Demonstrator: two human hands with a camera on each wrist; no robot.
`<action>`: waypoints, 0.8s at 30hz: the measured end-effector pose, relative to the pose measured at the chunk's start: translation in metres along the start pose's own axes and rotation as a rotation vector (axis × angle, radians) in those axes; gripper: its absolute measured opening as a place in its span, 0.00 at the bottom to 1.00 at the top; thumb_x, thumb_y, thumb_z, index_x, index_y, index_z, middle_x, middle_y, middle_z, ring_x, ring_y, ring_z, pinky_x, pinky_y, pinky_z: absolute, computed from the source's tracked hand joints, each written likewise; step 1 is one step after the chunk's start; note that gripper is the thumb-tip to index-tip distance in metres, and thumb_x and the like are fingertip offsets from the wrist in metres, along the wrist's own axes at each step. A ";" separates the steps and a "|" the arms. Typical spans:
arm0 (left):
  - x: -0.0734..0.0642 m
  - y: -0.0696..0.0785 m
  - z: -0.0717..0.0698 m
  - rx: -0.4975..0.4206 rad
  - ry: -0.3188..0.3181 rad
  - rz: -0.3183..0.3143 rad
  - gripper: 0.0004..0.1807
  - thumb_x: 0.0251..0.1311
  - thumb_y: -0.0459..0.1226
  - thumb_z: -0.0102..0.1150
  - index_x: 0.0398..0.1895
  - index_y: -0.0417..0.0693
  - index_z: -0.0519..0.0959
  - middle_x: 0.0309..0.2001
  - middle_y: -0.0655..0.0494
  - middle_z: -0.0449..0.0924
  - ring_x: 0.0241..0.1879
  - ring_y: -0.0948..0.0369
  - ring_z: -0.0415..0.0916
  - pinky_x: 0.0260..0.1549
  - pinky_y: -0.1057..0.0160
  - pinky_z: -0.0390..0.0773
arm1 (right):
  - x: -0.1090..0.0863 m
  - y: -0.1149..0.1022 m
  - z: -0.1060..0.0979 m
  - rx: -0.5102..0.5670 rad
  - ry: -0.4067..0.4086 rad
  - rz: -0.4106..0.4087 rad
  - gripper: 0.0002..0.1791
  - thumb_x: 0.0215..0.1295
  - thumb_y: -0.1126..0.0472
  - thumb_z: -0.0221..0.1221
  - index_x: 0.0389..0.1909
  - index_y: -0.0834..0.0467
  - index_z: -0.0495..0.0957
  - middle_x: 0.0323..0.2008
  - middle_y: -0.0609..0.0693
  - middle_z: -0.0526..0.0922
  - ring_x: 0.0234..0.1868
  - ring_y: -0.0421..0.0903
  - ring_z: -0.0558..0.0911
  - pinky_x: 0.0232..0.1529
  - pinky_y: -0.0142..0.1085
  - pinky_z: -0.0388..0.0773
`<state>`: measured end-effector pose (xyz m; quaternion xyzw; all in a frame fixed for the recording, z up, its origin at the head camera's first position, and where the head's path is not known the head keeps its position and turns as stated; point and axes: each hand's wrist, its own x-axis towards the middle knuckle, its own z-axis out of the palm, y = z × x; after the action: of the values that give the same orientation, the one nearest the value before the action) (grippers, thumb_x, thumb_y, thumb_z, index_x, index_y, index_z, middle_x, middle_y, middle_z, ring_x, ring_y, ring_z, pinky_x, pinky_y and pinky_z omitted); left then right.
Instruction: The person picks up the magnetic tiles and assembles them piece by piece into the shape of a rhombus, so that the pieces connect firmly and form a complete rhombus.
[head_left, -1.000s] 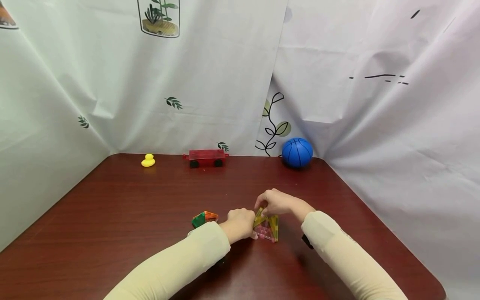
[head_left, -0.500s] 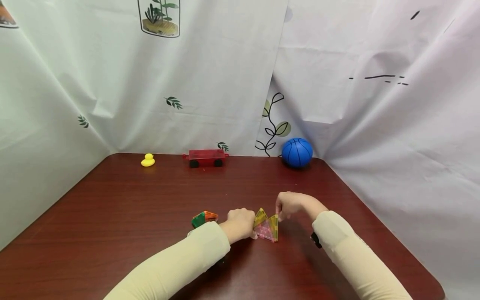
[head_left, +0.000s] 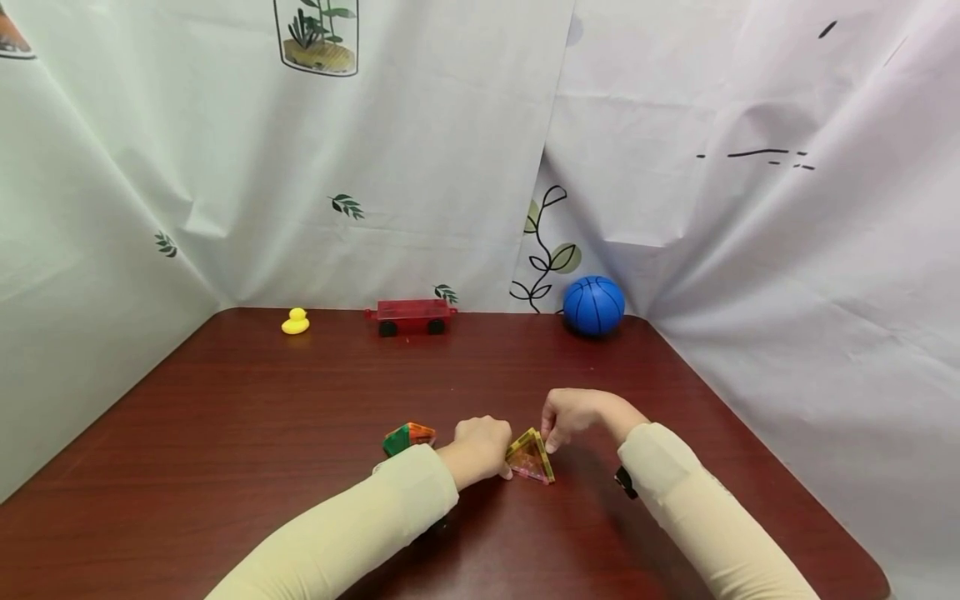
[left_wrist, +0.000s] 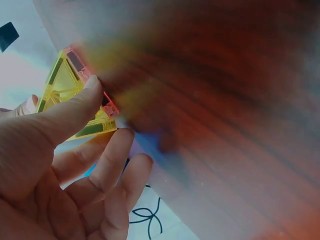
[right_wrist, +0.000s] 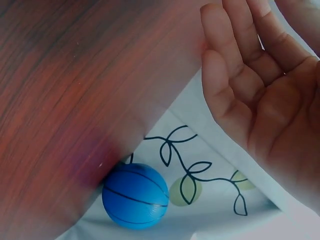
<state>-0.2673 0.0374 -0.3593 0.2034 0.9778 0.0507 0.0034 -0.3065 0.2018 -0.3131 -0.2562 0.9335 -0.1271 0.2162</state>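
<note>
A small pyramid of translucent magnetic tiles (head_left: 529,460), yellow on its sides and pink at the base, stands on the brown table in the head view. My left hand (head_left: 480,448) pinches its left side. In the left wrist view the thumb of this left hand (left_wrist: 75,155) lies over the pink magnetic tile (left_wrist: 79,60), beside a yellow triangle tile (left_wrist: 65,80). From the right, fingertips of my right hand (head_left: 577,414) are at the pyramid's upper edge; whether they pinch it is hidden. The right wrist view shows other fingers of the right hand (right_wrist: 265,75) loosely bent.
A green and orange tile piece (head_left: 408,437) lies left of my left hand, partly behind the sleeve. Along the back edge are a yellow toy duck (head_left: 296,322), a red toy wagon (head_left: 412,317) and a blue ball (head_left: 594,306). Printed white cloth (head_left: 450,167) hangs around the table.
My right hand moved from the far yellow tile to the right one, then slightly left. The yellow triangles, apart before, now lean together into a pyramid. My left hand stayed in place.
</note>
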 end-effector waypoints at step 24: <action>-0.021 -0.069 -0.068 -0.287 0.137 -0.158 0.23 0.46 0.54 0.60 0.44 0.54 0.77 0.43 0.57 0.76 0.37 0.58 0.73 0.29 0.54 0.69 | -0.010 0.000 -0.017 0.049 0.211 0.015 0.13 0.52 0.58 0.61 0.39 0.60 0.78 0.32 0.45 0.77 0.30 0.44 0.76 0.30 0.34 0.72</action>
<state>-0.2774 -0.0402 -0.2991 0.1194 0.9714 0.2029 -0.0304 -0.3067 0.2097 -0.2944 -0.2292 0.9495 -0.1746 0.1241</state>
